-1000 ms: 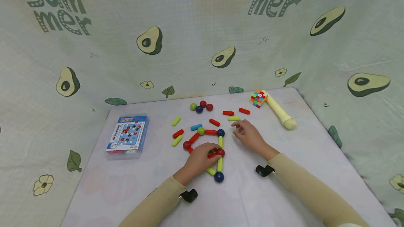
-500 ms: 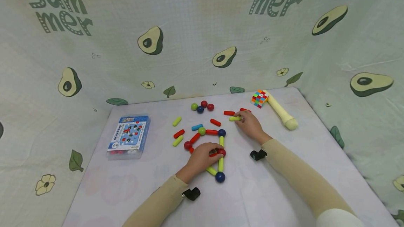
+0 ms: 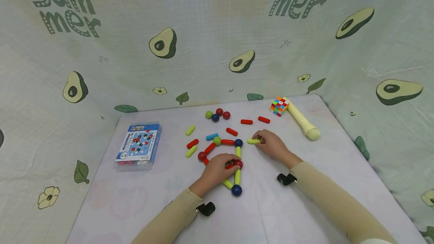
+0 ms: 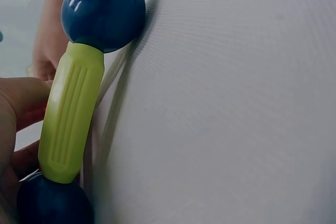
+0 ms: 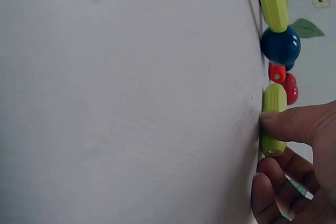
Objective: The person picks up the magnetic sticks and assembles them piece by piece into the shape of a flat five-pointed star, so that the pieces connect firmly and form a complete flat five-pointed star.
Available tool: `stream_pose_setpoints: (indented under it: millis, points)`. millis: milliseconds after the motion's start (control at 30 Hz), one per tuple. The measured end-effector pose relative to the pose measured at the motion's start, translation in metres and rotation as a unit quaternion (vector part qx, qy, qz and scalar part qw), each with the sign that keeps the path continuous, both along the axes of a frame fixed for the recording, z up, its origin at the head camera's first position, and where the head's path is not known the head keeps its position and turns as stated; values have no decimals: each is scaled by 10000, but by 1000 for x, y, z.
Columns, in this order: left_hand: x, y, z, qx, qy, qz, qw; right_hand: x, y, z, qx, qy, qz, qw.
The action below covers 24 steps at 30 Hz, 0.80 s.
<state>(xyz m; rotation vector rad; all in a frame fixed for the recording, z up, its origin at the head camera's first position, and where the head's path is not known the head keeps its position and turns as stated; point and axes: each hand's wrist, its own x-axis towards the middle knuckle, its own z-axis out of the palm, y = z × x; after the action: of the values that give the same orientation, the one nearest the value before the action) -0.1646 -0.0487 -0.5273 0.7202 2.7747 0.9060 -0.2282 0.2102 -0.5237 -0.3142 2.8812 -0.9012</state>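
Observation:
A ring-like frame of magnetic rods and balls lies on the table, with a green ball (image 3: 217, 141), a blue ball (image 3: 238, 143) and another blue ball (image 3: 237, 190) among its corners. My left hand (image 3: 215, 169) reaches over its middle, fingers and thumb around a red magnetic rod (image 3: 229, 166) that meets a red ball (image 3: 239, 164); the hand hides part of the frame. In the left wrist view a yellow-green rod (image 4: 72, 113) joins two blue balls. My right hand (image 3: 270, 144) pinches a yellow-green magnetic rod (image 5: 274, 96) between thumb and fingers, just right of the frame's upper blue ball.
Loose red rods (image 3: 232, 131), a blue rod (image 3: 211, 136) and yellow-green rods (image 3: 191, 151) lie around the frame. Several balls (image 3: 226, 115) cluster behind it. A boxed set (image 3: 138, 146) stands left; a puzzle cube (image 3: 279, 106) and a pale yellow stick (image 3: 301, 119) are back right.
My right hand reached to the yellow-green rod at the back, took hold of it and brought it nearer, beside the frame. The left hand stays at the red rod.

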Motion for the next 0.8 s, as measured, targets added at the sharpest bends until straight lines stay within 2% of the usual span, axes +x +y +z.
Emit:
stream_pose_setpoints:
  millis: [200,367,600,800]
  points:
    - [1,1,-1,19,0,25,10000,26,2,-1,-163,-45,484,9987]
    - [0,1,-1,105,-31,25,9999,40,3,1,-295,-228,927,9950]
    - [-1,0,0,206,-49,-35,9998,47,4,8,-713,-565,1364,9865]
    - [-1,1,-1,206,-67,-33,9998,47,2,7,-803,-436,1674,9816]
